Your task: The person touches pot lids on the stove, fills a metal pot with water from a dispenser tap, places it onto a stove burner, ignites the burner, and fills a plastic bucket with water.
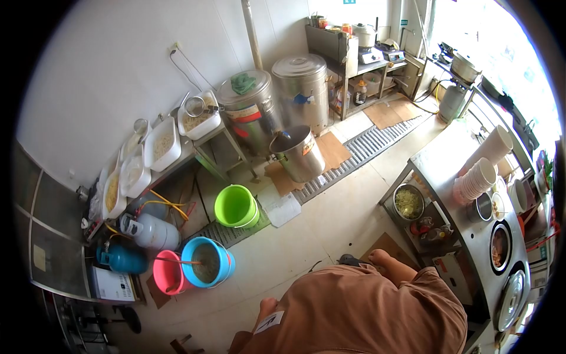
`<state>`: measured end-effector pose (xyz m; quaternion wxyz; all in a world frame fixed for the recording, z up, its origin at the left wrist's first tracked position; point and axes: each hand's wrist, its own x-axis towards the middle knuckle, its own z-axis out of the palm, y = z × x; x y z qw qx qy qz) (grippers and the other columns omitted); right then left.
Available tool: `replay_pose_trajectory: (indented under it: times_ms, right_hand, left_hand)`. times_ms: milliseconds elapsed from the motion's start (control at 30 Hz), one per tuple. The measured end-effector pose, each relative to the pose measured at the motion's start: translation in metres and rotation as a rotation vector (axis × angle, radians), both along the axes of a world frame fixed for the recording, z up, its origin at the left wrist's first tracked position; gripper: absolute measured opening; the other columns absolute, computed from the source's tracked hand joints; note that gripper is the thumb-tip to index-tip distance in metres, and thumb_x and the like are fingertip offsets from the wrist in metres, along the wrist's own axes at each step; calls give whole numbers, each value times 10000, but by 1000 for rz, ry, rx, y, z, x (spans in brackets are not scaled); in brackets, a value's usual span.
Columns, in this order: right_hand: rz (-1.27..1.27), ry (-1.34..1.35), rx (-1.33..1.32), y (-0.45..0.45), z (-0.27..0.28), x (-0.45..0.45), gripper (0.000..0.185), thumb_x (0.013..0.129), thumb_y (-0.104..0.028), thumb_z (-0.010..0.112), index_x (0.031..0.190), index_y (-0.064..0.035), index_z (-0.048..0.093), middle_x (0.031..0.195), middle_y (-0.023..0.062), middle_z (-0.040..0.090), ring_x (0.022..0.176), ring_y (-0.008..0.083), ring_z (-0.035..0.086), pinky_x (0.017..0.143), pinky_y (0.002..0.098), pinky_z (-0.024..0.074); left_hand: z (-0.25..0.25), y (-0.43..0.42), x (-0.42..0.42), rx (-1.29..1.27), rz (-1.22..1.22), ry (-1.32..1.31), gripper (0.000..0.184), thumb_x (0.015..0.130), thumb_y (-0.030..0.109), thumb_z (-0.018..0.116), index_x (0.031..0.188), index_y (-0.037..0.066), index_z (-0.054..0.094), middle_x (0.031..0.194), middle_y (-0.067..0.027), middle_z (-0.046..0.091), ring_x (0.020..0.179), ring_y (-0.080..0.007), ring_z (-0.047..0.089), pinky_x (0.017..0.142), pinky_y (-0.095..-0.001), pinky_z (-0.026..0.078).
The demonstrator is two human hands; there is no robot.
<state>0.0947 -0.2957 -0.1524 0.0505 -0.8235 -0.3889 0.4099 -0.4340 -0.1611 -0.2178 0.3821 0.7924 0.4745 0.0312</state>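
My body in a brown shirt [365, 307] fills the bottom of the head view. My left hand [268, 304] hangs low beside the shirt over the pale floor; its fingers are too small and hidden to read. Past the shirt's right side is my right hand [379, 257], near a piece of brown cardboard [394, 246] on the floor. Its fingers cannot be made out, nor whether anything is in them. A dark object [349, 259], perhaps a shoe, shows just left of it. Nearest to my left hand stands a blue bucket [229, 264] of greyish liquid, with a pink bucket [164, 272] alongside.
A green bucket [242, 206] and a steel pot [303, 159] stand ahead by a floor grate [365, 150]. Behind are two large lidded steel drums [299, 88]. White trays [162, 144] line the left bench. The right steel counter [439, 159] bears stacked cups [474, 180].
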Motion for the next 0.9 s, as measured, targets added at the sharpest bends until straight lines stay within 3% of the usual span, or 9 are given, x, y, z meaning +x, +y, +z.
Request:
replay_pose_trajectory:
  times_ms: [233,433,600,733,833,900]
  right_hand:
    - [11,-27,27,1,-4,-3,274,749,-242,550,882,-20,641,879,183,620,836,338,585,734,405,457]
    - [-1,-24,11,5,-6,-7,295,728,-259,549,866,-16,642,898,192,612,850,347,577,742,408,455]
    - [87,-34,86,2,-15,-7,284,737,-246,544,859,-8,639,875,197,615,813,341,588,720,411,460]
    - [-33,40,19,12,13,-11,257,759,-218,537,867,-8,639,841,186,625,770,309,607,683,400,469]
    - [-10,41,26,12,9,-10,250,764,-207,536,877,-9,638,829,177,629,749,293,609,667,387,473]
    - [9,39,26,11,-2,-8,249,762,-204,538,882,-9,637,824,173,630,740,288,608,663,380,473]
  left_hand:
    - [2,7,0,22,-47,32,100,630,136,609,716,108,652,725,-108,615,695,-296,598,603,-392,482]
    - [6,9,-1,-92,106,43,113,628,134,609,728,111,655,738,-101,626,673,-279,606,589,-366,485]
    - [10,17,0,87,-88,27,93,643,123,595,690,58,642,711,-122,627,601,-235,600,549,-329,483]
    - [21,17,10,-226,187,8,113,686,116,569,674,19,628,648,-112,605,540,-190,569,485,-306,460]
    - [27,14,11,-245,172,-76,152,711,117,547,655,-6,616,588,-100,572,486,-170,530,433,-294,423]
    - [2,12,2,-199,184,-171,162,696,123,551,623,-9,611,556,-106,560,456,-180,514,428,-308,411]
